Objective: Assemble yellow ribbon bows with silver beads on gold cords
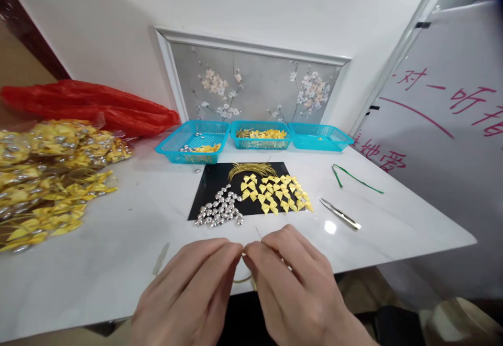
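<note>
My left hand (192,288) and my right hand (294,283) meet at the table's front edge, fingertips pinched together. Between them runs a thin gold cord (241,280), looping below the fingers. A fine thin end (258,232) sticks up by my right fingers; whether it is the same cord I cannot tell. Just beyond lie silver beads (220,207), partly on a black mat (251,208). Yellow ribbon bows (275,191) are laid out in rows to their right. Behind these rests a bundle of gold cords (251,170).
Three blue baskets (192,158) (261,144) (322,144) stand along the wall. Small scissors-like snips (340,214) and a green ribbon (357,181) lie at right. Bagged yellow-and-silver pieces (58,168) and a red plastic bag (90,107) fill the left. A whiteboard (440,178) stands at right.
</note>
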Demonstrator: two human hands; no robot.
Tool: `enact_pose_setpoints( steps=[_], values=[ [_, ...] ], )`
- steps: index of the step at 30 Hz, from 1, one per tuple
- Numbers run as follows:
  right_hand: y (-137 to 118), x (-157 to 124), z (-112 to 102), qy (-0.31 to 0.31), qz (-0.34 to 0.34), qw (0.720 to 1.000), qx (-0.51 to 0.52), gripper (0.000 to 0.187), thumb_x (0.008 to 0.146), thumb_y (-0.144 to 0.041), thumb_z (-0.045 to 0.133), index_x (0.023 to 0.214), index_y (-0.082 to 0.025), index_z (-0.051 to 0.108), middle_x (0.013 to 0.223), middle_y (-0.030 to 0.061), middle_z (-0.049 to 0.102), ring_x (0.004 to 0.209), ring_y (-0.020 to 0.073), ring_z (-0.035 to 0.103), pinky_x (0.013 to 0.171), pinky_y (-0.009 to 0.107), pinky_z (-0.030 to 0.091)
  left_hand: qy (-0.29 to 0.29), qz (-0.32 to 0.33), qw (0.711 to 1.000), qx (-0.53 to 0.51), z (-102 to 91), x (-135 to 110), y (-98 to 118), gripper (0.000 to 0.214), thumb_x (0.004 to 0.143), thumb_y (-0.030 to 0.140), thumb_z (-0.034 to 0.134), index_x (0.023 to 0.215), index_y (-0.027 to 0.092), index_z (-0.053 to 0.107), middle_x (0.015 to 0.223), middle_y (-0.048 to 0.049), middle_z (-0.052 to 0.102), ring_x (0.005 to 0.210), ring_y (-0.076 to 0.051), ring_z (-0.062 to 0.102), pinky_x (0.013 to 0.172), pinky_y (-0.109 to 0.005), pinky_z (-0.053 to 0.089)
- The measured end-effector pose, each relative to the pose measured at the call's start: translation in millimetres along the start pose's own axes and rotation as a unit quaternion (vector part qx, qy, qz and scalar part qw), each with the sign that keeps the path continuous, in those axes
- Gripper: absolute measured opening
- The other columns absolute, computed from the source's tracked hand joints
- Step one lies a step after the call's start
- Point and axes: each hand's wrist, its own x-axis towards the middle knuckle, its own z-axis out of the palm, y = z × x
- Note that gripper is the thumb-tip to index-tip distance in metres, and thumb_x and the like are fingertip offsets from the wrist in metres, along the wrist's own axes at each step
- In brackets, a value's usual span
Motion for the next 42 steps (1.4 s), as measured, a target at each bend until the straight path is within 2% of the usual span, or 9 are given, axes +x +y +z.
enact_pose_setpoints(
  steps=[4,7,15,18,24,28,35,38,42],
  values=[
    [-0.7,-0.9,-1.3,-0.022,-0.008,0.999,-0.024,0.026,0.095,0.002,0.045,0.088,-0.013,0.064,0.073,0.0056,0.055,0.063,0.0178,0.042,0.058,0.033,0.038,0.017,-0.033,0.999,0.0,1.4,-0.3,3.8,0.022,0.096,0.008,0.061,0.11,0.024,0.07,0.097,-0.0014,0.075,0.082,-0.015,0.073,0.08,-0.023,0.059],
    [-1.6,0.6,-2.0,-0.025,-0.007,0.999,-0.028,0.029,0.096,0.002,0.041,0.085,-0.014,0.062,0.073,0.0053,0.054,0.063,0.0177,0.041,0.058,0.033,0.036,-0.006,-0.071,0.996,-0.056,0.6,6.2,7.3,0.018,0.098,0.012,0.06,0.105,0.027,0.068,0.092,0.0024,0.076,0.078,-0.013,0.074,0.077,-0.02,0.058],
    [1.7,5.5,-4.8,-0.046,-0.03,0.998,-0.045,0.029,0.093,0.005,0.043,0.084,-0.011,0.066,0.071,0.0066,0.058,0.064,0.018,0.044,0.058,0.033,0.041,-0.017,-0.075,0.994,-0.072,-1.8,11.9,7.3,0.014,0.101,0.019,0.057,0.106,0.028,0.067,0.092,0.0035,0.078,0.078,-0.011,0.076,0.075,-0.017,0.059],
    [2.3,5.5,-6.9,-0.053,-0.03,0.997,-0.049,0.03,0.094,0.004,0.043,0.084,-0.011,0.067,0.072,0.0065,0.058,0.065,0.0186,0.046,0.06,0.034,0.044,-0.03,-0.08,0.994,-0.071,-2.8,10.9,6.0,0.014,0.103,0.022,0.055,0.103,0.029,0.068,0.091,0.004,0.077,0.076,-0.011,0.075,0.069,-0.016,0.059],
    [-0.1,2.1,-9.8,-0.055,0.098,0.987,0.111,0.016,0.098,-0.009,0.056,0.11,-0.013,0.066,0.098,0.0089,0.068,0.088,0.0191,0.065,0.075,0.03,0.055,-0.023,-0.104,0.99,-0.09,-5.0,12.1,4.0,0.015,0.1,0.021,0.056,0.098,0.029,0.069,0.089,0.0055,0.076,0.076,-0.01,0.075,0.071,-0.013,0.058],
    [-2.1,-0.1,-7.5,-0.064,0.168,0.971,0.155,0.014,0.097,-0.01,0.056,0.104,-0.017,0.066,0.085,0.0019,0.066,0.071,0.0144,0.062,0.064,0.026,0.051,-0.012,-0.115,0.989,-0.093,-4.0,11.5,4.1,0.014,0.1,0.024,0.059,0.097,0.03,0.071,0.089,0.0066,0.077,0.077,-0.009,0.075,0.074,-0.011,0.057],
    [0.4,2.1,-6.7,-0.065,0.1,0.986,0.118,0.02,0.097,-0.003,0.051,0.094,-0.012,0.069,0.085,0.0089,0.067,0.076,0.0194,0.063,0.068,0.032,0.054,-0.031,-0.133,0.984,-0.116,-6.4,14.7,7.4,0.017,0.094,0.019,0.062,0.094,0.031,0.073,0.089,0.0087,0.08,0.075,-0.008,0.077,0.074,-0.009,0.056],
    [1.9,1.8,-10.4,-0.081,0.069,0.991,0.084,0.024,0.094,0.003,0.051,0.086,-0.011,0.068,0.082,0.0089,0.067,0.074,0.0194,0.061,0.068,0.033,0.053,-0.031,-0.122,0.983,-0.13,-7.1,19.4,9.6,0.02,0.093,0.014,0.06,0.091,0.029,0.074,0.085,0.0078,0.081,0.072,-0.008,0.076,0.07,-0.009,0.055],
    [4.5,1.4,-16.7,-0.122,0.053,0.99,0.044,0.025,0.093,0.005,0.05,0.09,-0.01,0.069,0.081,0.0075,0.065,0.073,0.0198,0.056,0.067,0.034,0.049,-0.037,-0.111,0.984,-0.132,-2.9,24.5,12.5,0.018,0.093,0.014,0.06,0.086,0.024,0.074,0.081,0.0038,0.081,0.068,-0.01,0.076,0.068,-0.012,0.055]
  ],
)
